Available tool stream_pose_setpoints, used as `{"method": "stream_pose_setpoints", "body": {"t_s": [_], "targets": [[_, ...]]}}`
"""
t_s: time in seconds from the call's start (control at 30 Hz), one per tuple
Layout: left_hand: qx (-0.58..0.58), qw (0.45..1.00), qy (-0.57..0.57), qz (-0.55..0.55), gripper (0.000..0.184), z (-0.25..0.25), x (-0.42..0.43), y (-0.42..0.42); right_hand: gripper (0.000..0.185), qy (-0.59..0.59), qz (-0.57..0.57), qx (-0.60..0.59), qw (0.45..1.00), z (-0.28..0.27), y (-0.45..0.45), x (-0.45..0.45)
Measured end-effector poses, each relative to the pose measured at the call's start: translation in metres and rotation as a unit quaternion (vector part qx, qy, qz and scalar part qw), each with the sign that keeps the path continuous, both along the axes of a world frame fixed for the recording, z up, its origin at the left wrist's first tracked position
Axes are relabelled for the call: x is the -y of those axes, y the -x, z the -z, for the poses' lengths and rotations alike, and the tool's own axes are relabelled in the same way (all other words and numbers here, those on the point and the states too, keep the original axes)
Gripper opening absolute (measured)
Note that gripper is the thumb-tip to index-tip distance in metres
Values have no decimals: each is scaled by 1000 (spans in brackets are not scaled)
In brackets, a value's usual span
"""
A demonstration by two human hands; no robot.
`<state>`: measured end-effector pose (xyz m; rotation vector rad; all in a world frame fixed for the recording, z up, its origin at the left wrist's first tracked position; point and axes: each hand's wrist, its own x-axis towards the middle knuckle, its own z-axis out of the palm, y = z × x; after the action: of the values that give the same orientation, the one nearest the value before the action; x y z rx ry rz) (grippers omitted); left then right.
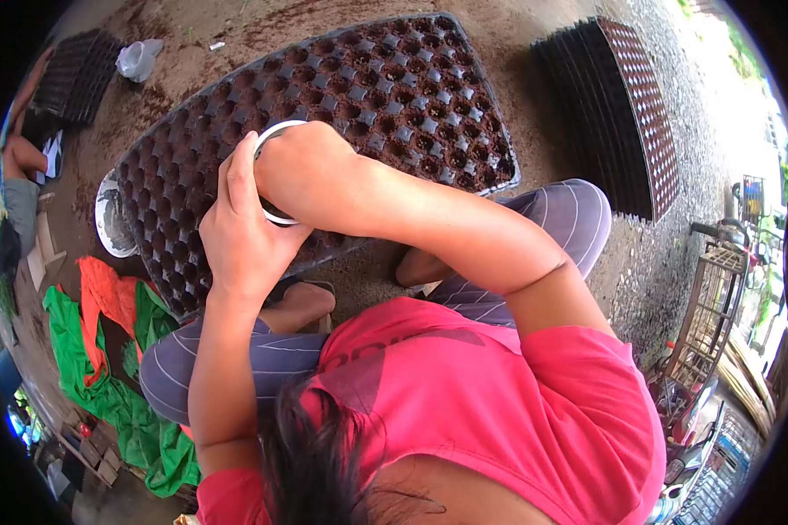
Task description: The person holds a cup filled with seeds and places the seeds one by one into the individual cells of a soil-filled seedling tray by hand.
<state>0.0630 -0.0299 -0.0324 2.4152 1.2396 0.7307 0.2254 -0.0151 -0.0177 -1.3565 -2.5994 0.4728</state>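
Note:
My left hand (247, 206) is wrapped around a white-rimmed cup (280, 219), held above the near part of a black seedling tray (372, 68). My right hand (311, 171) reaches over the cup's mouth with its fingers down inside, so the fingers and the cup's contents are hidden. Dark brown soil fills the tray's cells, and many of them have a small hollow. The tray lies in front of my bent knees, slanting from lower left to upper right.
A tall stack of black trays (600, 122) stands at right, and another stack (77, 74) at upper left beside a person's leg (28, 156). A white container (112, 214) sits at the tray's left edge. Green cloth (136, 420) and orange cloth (105, 302) lie at left.

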Motion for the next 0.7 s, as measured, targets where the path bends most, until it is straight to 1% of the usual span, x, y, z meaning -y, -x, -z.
{"method": "stream_pose_setpoints", "body": {"t_s": [0.03, 0.1, 0.13, 0.2, 0.23, 0.27, 0.3, 0.33, 0.37, 0.4, 0.43, 0.47, 0.53, 0.63, 0.67, 0.7], "targets": [[0, 1000, 0, -1, 107, -1, 0, 1, 18, 0, -1, 0, 1000, 2, 2, 1], [9, 1000, -12, -1, 107, -3, 1, 2, 17, -22, 39, -63, 997, 4, 4, 3], [9, 1000, -8, -2, 107, -5, 2, 2, 17, -18, 38, -63, 997, 3, 3, 4], [30, 998, 38, -32, 103, -7, 3, 2, 15, -10, 29, -87, 996, -2, -5, -2], [30, 998, 32, -38, 103, -5, 1, 3, 14, 29, 54, -90, 994, -10, -14, -6], [19, 998, 39, -50, 103, -7, 0, 4, 16, 28, 65, -99, 993, -22, -29, -10], [18, 998, 33, -53, 102, -7, -1, 7, 18, 99, 129, -146, 976, -38, -47, -11], [17, 998, 26, -57, 102, -7, -2, 9, 19, 55, 143, -116, 981, -32, -67, -18], [17, 997, 36, -66, 102, -9, -2, 11, 19, 127, 206, -116, 963, -32, -85, -22], [17, 997, 38, -68, 102, -8, -3, 13, 20, 29, 186, -106, 976, -13, -106, -27], [19, 997, 35, -68, 102, -7, -4, 14, 21, 24, 218, -51, 974, -5, -116, -30], [21, 997, 30, -69, 102, -7, -5, 15, 19, 43, 229, -15, 972, 3, -123, -32], [17, 997, 33, -74, 102, -7, -5, 15, 19, 52, 218, -47, 973, 17, -131, -34], [14, 997, 33, -66, 103, -9, -4, 14, 20, 70, 225, -12, 972, 22, -136, -33], [15, 997, 38, -69, 103, -10, -4, 14, 20, 71, 224, -12, 972, 21, -136, -33], [17, 996, 43, -70, 104, -10, -3, 13, 22, 99, 242, -24, 965, 20, -135, -33]]}}
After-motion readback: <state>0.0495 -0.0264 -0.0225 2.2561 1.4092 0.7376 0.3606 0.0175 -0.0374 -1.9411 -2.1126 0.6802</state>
